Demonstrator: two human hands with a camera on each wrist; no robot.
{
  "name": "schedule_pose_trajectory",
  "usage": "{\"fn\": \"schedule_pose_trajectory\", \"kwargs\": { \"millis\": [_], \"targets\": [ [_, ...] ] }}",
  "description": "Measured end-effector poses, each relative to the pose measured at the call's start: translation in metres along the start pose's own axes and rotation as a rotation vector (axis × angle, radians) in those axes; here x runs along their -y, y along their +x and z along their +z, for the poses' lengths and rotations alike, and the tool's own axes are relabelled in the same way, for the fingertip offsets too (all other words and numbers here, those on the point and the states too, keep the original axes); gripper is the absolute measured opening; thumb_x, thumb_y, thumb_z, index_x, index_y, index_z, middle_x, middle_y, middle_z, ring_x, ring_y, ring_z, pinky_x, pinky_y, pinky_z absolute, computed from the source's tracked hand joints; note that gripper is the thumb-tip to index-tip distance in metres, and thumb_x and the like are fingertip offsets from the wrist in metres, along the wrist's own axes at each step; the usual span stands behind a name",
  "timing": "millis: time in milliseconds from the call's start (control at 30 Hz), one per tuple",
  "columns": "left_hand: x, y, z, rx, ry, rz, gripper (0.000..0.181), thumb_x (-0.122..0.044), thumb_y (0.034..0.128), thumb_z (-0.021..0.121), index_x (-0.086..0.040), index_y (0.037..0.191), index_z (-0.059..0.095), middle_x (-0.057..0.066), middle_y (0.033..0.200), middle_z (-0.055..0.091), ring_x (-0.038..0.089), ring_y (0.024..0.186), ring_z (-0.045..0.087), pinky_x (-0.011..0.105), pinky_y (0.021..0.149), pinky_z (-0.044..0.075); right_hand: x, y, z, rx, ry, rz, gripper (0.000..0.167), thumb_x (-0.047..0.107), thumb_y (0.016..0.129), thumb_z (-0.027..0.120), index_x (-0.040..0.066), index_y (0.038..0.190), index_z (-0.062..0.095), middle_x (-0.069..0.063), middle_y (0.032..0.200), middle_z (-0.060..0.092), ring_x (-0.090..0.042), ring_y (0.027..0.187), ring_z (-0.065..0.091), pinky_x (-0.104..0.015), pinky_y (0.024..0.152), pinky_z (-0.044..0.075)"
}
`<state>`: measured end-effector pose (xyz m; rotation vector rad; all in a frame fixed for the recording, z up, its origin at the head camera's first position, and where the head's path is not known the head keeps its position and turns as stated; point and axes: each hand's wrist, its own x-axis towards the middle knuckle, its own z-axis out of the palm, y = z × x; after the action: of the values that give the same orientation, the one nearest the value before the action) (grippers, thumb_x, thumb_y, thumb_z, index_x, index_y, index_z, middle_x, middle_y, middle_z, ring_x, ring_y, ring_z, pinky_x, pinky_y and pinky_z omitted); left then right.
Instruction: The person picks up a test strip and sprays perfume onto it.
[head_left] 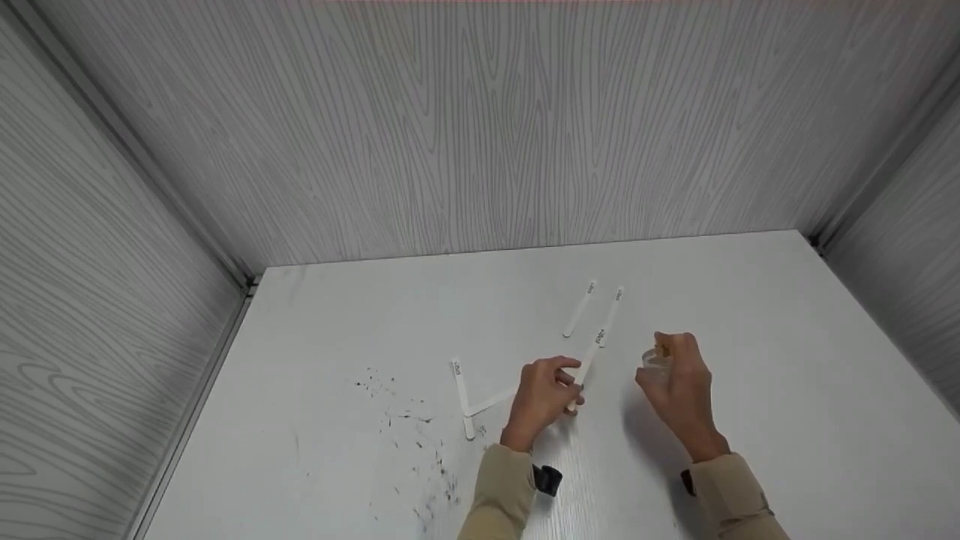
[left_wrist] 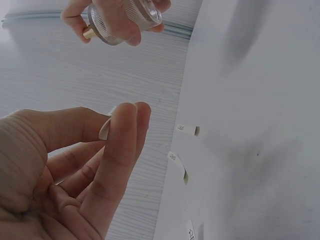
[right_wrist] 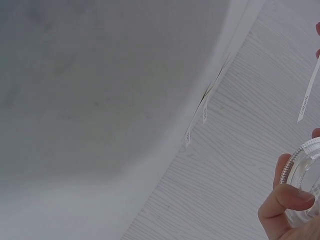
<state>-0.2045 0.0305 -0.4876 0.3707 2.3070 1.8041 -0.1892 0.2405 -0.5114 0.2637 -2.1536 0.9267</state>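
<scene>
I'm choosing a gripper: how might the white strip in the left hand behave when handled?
The white strip in the left hand looks light, being narrow and thin. It's probably not floppy, since its free end juts out straight. That thinness may let it crease.

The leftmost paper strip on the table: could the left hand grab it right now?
Probably not straight away: the left hand is pinching another strip, though the leftmost paper strip lies nearby, seemingly within reach.

Your right hand (right_wrist: 287, 210) grips a clear ribbed container (right_wrist: 294, 166), lower right. Above it, your left hand (right_wrist: 318, 53) holds a printed white strip (right_wrist: 308, 95); two more strips (right_wrist: 204, 114) mid-view.
</scene>
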Motion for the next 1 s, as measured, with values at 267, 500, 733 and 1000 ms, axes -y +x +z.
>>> {"fn": "schedule_pose_trajectory", "kwargs": {
  "millis": [267, 500, 733, 1000],
  "targets": [
    [0.0, 0.0003, 0.0002, -0.006, -0.022, 0.001, 0.034, 0.012, 0.0885, 0.067, 0.007, 0.122, 0.068, 0.009, 0.081, 0.069, 0.018, 0.065, 0.072, 0.025, 0.054, 0.059, 0.0013, 0.0008, -0.0004, 0.002, -0.004, 0.006, 0.045, -0.019, 0.068, 0.063, -0.008, 0.11, 0.054, -0.022, 0.098, 0.055, -0.036, 0.084, 0.06, -0.055, 0.065, 0.052],
    [0.0007, -0.0002, -0.0006, -0.005, -0.018, 0.001, 0.034, 0.012, 0.088, 0.068, 0.007, 0.122, 0.068, 0.006, 0.081, 0.068, 0.015, 0.064, 0.071, 0.025, 0.054, 0.058, 0.0024, -0.0009, 0.0007, -0.003, 0.003, 0.014, 0.045, -0.02, 0.068, 0.062, -0.008, 0.11, 0.054, -0.022, 0.098, 0.055, -0.038, 0.086, 0.06, -0.058, 0.066, 0.052],
    [0.0018, -0.0002, -0.0004, -0.004, -0.014, -0.001, 0.034, 0.012, 0.0881, 0.068, 0.007, 0.122, 0.068, 0.006, 0.08, 0.069, 0.014, 0.064, 0.071, 0.024, 0.054, 0.058, 0.0014, -0.0012, 0.0021, -0.015, -0.002, 0.009, 0.045, -0.02, 0.067, 0.062, -0.008, 0.109, 0.054, -0.021, 0.098, 0.056, -0.035, 0.085, 0.06, -0.057, 0.066, 0.052],
    [0.0028, 0.0, -0.0001, -0.008, -0.017, -0.011, 0.034, 0.013, 0.0881, 0.068, 0.007, 0.121, 0.068, 0.006, 0.08, 0.069, 0.014, 0.064, 0.07, 0.025, 0.054, 0.058, 0.002, -0.0009, 0.002, -0.018, 0.0, 0.012, 0.045, -0.019, 0.067, 0.063, -0.008, 0.109, 0.054, -0.02, 0.097, 0.056, -0.035, 0.086, 0.06, -0.056, 0.067, 0.051]
  ]
}}
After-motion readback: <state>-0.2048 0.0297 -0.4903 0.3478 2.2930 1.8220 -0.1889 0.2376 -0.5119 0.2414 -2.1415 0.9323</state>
